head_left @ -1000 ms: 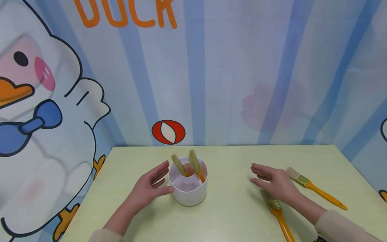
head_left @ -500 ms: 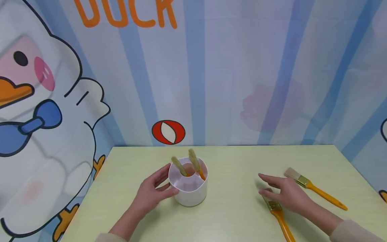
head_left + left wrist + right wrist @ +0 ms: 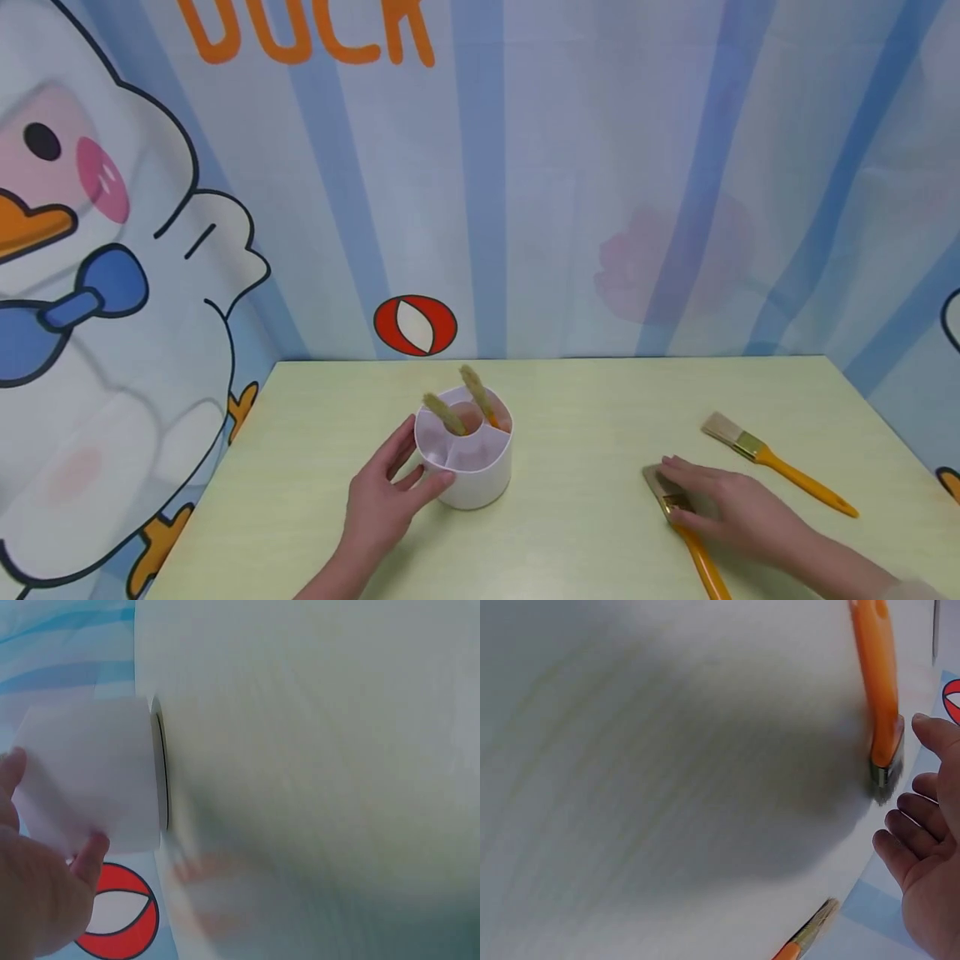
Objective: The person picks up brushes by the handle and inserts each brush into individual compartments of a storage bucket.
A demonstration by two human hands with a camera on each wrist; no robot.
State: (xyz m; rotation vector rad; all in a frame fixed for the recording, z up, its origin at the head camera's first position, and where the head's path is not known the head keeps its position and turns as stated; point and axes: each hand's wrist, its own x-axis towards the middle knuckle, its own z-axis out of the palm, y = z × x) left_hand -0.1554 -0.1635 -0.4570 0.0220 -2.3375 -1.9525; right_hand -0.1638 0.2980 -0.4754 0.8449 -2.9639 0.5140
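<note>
A white round divided pen cup stands on the table, holding two bristle-ended brushes with orange handles. My left hand holds its left side, thumb on the front wall and fingers round the back. In the left wrist view, fingertips press the wall of the cup. My right hand is low over the nearer paintbrush, which has a yellow-orange handle and a metal ferrule. In the right wrist view, the fingers of that hand are spread apart beside the paintbrush.
Another yellow-handled paintbrush lies on the table farther right, beyond the right hand. The pale wooden table ends at a striped blue curtain printed with a duck.
My left hand has closed in on the cup and turned it a little, so its dividers and brushes have shifted. The right hand has come down and nearer over the close paintbrush.
</note>
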